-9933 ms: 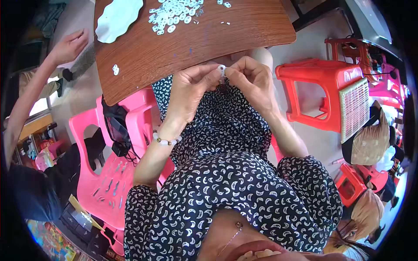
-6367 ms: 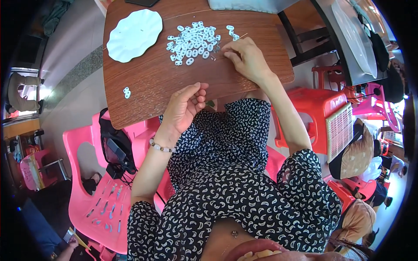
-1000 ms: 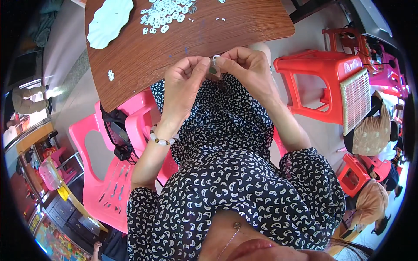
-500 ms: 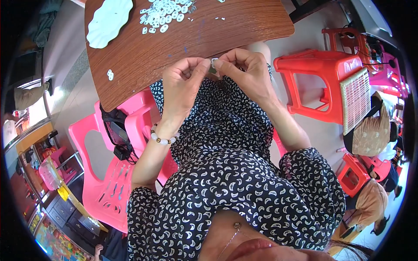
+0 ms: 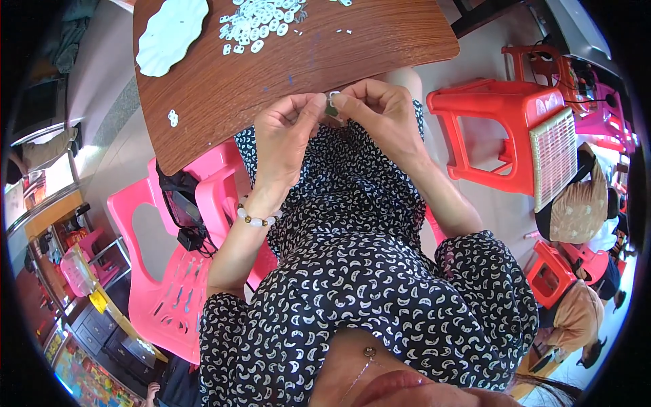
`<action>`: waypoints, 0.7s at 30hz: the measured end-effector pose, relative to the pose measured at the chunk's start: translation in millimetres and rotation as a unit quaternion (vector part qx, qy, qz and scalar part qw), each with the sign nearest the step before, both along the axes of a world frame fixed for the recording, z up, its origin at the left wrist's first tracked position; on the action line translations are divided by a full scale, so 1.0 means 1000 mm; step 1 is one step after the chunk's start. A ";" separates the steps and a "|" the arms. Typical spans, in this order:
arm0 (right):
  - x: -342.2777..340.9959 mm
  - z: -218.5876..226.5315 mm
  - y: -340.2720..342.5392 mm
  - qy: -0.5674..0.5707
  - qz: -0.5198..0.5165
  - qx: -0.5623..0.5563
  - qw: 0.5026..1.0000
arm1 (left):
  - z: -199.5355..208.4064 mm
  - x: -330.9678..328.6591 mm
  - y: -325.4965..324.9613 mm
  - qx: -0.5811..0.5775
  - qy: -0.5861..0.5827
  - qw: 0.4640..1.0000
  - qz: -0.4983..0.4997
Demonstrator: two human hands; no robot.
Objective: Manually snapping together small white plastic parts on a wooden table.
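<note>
Just off the near edge of the brown wooden table [image 5: 224, 95], my left hand [image 5: 290, 129] and my right hand [image 5: 383, 115] meet above my lap. Between their fingertips they pinch a small white plastic piece [image 5: 334, 96]; the fingers cover most of it. Both hands are closed, thumb against forefinger. Farther back on the table lies a pile of small white oval plastic pieces with holes [image 5: 261, 24], some with dark bits beside them. A few similar white pieces [image 5: 173, 118] sit apart near the table's left edge.
A white scalloped tray [image 5: 169, 41] rests at the table's far left. Pink plastic chairs, one [image 5: 163, 292] with a black bag [image 5: 182, 200] by it, stand at my left. At my right is a red stool [image 5: 481, 129] with a woven mat [image 5: 555, 156]. People sit farther right.
My hands stay together on the small white piece, with barely any shift. The table and pile appear a touch lower and further right in view.
</note>
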State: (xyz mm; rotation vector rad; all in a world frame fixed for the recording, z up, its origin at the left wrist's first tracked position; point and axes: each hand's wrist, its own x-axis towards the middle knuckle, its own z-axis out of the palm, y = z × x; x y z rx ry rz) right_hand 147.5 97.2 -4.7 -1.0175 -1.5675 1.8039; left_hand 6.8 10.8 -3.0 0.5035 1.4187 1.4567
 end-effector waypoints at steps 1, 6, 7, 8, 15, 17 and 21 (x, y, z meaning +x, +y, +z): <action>0.000 0.001 0.000 0.015 -0.003 -0.019 1.000 | 0.000 0.000 0.000 0.003 -0.008 1.000 0.001; 0.001 0.004 0.000 0.022 -0.006 -0.021 1.000 | -0.001 0.000 -0.001 0.012 -0.057 0.998 0.007; 0.001 0.003 0.000 0.024 -0.006 -0.019 1.000 | -0.002 -0.001 -0.002 0.010 -0.075 0.997 0.004; 0.001 0.003 0.000 0.023 -0.006 -0.020 1.000 | -0.002 -0.001 -0.002 0.009 -0.075 0.997 0.004; 0.001 0.006 0.003 0.022 -0.006 -0.026 0.999 | -0.001 -0.006 -0.001 0.012 -0.083 0.996 0.012; 0.002 0.008 0.005 0.023 -0.009 -0.023 0.999 | 0.002 -0.009 0.003 0.017 -0.040 0.999 0.026; 0.005 0.008 0.008 0.047 -0.037 -0.065 0.996 | -0.002 -0.029 0.023 0.039 0.209 0.977 0.027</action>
